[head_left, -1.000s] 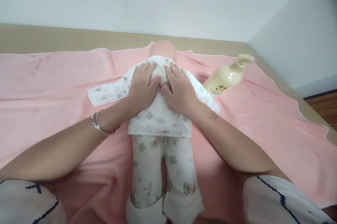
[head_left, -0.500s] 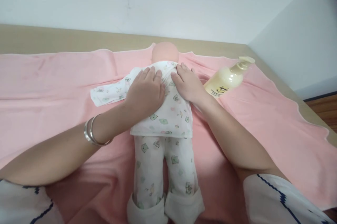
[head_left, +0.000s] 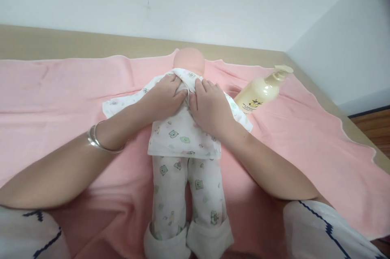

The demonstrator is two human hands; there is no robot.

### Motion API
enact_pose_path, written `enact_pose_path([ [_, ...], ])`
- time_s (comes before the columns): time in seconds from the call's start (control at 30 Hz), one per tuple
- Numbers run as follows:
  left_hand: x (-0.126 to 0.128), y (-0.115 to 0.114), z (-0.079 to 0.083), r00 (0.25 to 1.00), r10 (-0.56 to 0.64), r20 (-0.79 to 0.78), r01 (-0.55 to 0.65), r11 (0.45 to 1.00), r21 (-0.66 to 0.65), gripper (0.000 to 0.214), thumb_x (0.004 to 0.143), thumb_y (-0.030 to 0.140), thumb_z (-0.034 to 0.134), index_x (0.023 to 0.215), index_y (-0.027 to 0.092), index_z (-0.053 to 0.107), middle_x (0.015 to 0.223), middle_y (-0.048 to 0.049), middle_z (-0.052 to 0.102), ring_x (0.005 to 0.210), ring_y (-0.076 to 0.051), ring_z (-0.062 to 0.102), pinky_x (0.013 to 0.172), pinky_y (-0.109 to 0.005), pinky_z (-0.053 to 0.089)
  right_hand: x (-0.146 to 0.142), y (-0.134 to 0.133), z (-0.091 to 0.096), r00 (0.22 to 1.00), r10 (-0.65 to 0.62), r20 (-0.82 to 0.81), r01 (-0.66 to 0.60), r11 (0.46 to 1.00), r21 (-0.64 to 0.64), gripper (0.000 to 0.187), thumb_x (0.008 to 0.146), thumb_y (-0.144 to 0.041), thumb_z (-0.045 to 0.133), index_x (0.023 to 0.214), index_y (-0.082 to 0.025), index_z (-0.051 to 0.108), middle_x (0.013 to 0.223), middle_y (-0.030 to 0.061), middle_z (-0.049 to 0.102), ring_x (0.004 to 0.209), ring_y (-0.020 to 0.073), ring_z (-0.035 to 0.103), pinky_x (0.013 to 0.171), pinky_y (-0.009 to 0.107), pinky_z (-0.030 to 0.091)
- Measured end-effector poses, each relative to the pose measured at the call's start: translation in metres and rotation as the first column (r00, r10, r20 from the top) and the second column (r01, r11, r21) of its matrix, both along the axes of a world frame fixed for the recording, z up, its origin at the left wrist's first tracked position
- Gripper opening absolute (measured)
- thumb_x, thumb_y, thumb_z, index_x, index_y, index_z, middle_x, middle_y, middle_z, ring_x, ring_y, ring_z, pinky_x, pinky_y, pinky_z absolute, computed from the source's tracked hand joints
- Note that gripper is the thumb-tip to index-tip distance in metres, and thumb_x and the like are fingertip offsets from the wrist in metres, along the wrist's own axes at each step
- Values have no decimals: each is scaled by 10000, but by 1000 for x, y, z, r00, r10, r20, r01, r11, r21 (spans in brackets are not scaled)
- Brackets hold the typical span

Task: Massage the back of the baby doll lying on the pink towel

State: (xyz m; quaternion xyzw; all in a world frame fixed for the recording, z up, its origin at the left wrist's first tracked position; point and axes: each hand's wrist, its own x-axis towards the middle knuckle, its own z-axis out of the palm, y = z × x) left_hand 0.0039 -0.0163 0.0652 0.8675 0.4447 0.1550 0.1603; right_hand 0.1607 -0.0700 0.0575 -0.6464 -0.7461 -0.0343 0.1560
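The left hand (head_left: 167,98) and right hand (head_left: 211,106) cover much of the upper part of the white cotton top with small green prints (head_left: 183,141); whether they pinch its folds cannot be told. The rolled white cuffs (head_left: 210,238) run off below. Toward the right edge of the pale wooden table (head_left: 76,44), the top's sleeve hides the base of the yellowish pump bottle (head_left: 260,92), its smallest lettering unreadable. The pink fabric sheet (head_left: 57,129) is cut off leftward.
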Motion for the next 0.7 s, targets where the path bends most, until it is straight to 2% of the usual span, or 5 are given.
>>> enact_pose_path([
  [0.07, 0, 4, -8, 1000, 12, 19, -12, 1000, 26, 492, 1023, 356, 281, 1281, 86, 602, 1453, -231, 586, 1425, -370, 511, 1250, -596, 397, -4, -5, 1, 998, 53, -27, -54, 998, -14, 578, 1073, -249, 306, 1545, 29, 488, 1573, 265, 528, 1510, 389, 469, 1297, 540, 321],
  [0.23, 4, -3, -20, 996, 87, 31, -90, 992, 94, 557, 1039, 330, 275, 1418, 8, 525, 1547, -278, 512, 1514, -399, 444, 1297, -603, 330, 0, 6, 2, 962, 116, -247, -150, 981, -125, 611, 980, -126, 304, 1548, -130, 529, 1709, 96, 407, 1645, 312, 269, 1366, 578, 192],
  [0.37, 10, -22, -13, 992, 128, 11, -129, 985, 118, 586, 1053, 301, 280, 1497, -23, 485, 1554, -277, 513, 1535, -389, 434, 1314, -584, 335, 10, 24, -2, 955, 38, -296, -86, 984, -153, 623, 997, -209, 343, 1605, -112, 437, 1750, 115, 321, 1657, 356, 218, 1352, 621, 191],
  [0.53, 14, -40, -1, 992, 95, 82, -101, 993, 67, 443, 1010, 208, 324, 1247, 96, 681, 1439, -173, 642, 1492, -300, 519, 1313, -491, 403, 13, 30, -2, 980, -19, -197, -13, 987, -162, 656, 1008, -214, 361, 1634, -19, 346, 1749, 214, 271, 1660, 366, 205, 1347, 579, 237],
  [0.7, 7, -22, -3, 953, 142, 268, -144, 990, -13, 316, 980, 261, 412, 952, 186, 718, 1101, -77, 747, 1174, -261, 686, 1137, -462, 555, 5, 20, 6, 997, -19, -80, 2, 980, -200, 657, 1062, -259, 328, 1645, 42, 298, 1726, 249, 305, 1640, 363, 272, 1361, 552, 219],
])
